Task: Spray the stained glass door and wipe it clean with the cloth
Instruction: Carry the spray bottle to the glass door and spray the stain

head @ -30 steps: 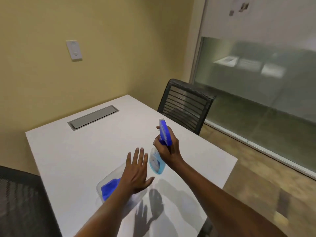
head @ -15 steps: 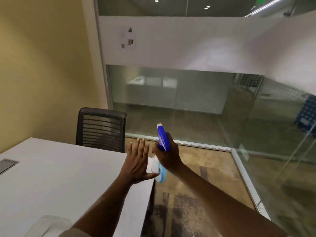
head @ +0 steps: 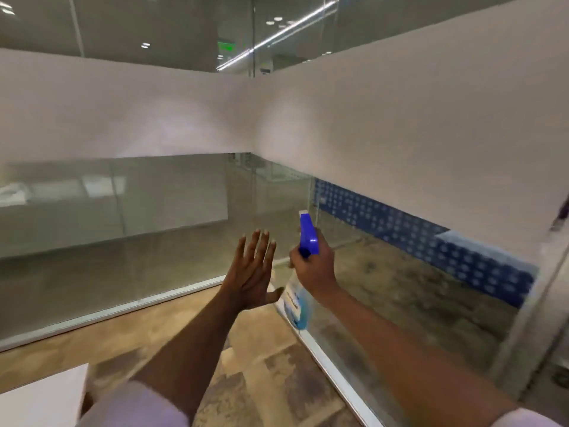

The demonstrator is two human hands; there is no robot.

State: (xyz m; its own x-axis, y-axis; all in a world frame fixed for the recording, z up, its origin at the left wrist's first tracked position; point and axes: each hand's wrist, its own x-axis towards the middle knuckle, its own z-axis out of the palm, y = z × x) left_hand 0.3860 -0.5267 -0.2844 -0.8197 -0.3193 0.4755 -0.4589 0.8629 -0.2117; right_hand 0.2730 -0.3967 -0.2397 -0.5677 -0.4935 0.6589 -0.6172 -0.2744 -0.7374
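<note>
My right hand (head: 314, 268) grips a spray bottle (head: 297, 306) with a blue trigger head (head: 308, 235) and pale blue liquid, held upright in front of me. Just left of it my left hand (head: 251, 272) is raised with flat, spread fingers and holds nothing. Glass walls (head: 400, 272) with a wide frosted band (head: 400, 143) meet in a corner ahead. I cannot tell which pane is the door. No cloth is in view.
A white table corner (head: 43, 396) shows at the bottom left. A white floor rail (head: 332, 362) runs along the base of the right glass pane. The floor (head: 261, 365) is patterned brown carpet. A vertical frame post (head: 535, 318) stands at the right.
The view has swung right, from the table and chair to the glass corner. Both hands stay raised in the same pose, the bottle still in my right hand; the cloth on the table is out of view.
</note>
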